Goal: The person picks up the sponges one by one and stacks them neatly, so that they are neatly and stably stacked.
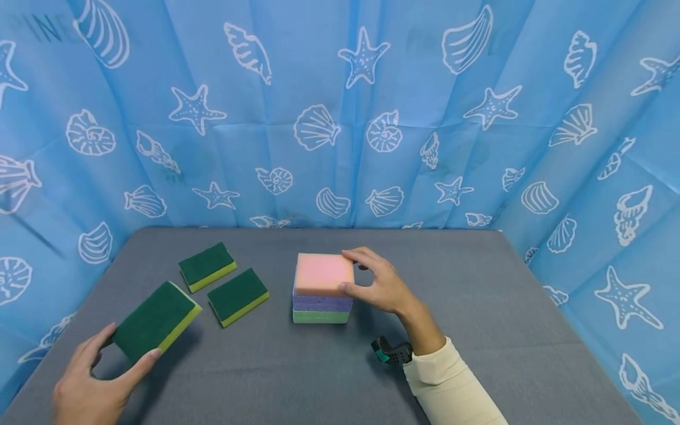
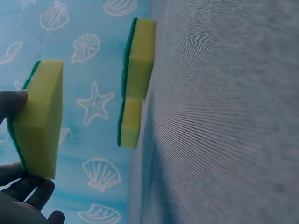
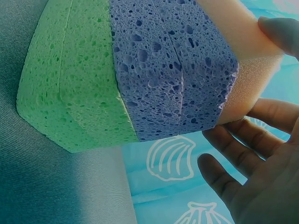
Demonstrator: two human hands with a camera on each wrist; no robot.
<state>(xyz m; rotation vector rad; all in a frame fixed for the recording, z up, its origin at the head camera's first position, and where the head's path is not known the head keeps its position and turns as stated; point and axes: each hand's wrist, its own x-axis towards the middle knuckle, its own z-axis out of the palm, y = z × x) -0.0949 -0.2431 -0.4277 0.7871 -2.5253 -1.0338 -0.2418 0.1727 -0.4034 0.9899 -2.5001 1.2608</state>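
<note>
My left hand (image 1: 90, 386) holds a scouring sponge (image 1: 156, 321), dark green on top and yellow below, tilted and raised over the table. Thumb and fingers grip its edges; its thick yellow side (image 2: 42, 112) faces the left wrist view. At the table's middle stands a stack of sponges: light green (image 3: 70, 79) at the bottom, purple (image 3: 163, 70) above, and a peach-pink sponge (image 1: 324, 273) on top. My right hand (image 1: 385, 286) pinches that top sponge by its right end, thumb on the near side and fingers on the far side. It sits on the purple layer.
Two more green-and-yellow scouring sponges lie flat left of the stack, one farther back (image 1: 206, 264) and one nearer (image 1: 238, 295). A grey cloth covers the table (image 1: 451, 283). Behind it hangs a blue curtain (image 1: 329, 71) with shell and starfish prints.
</note>
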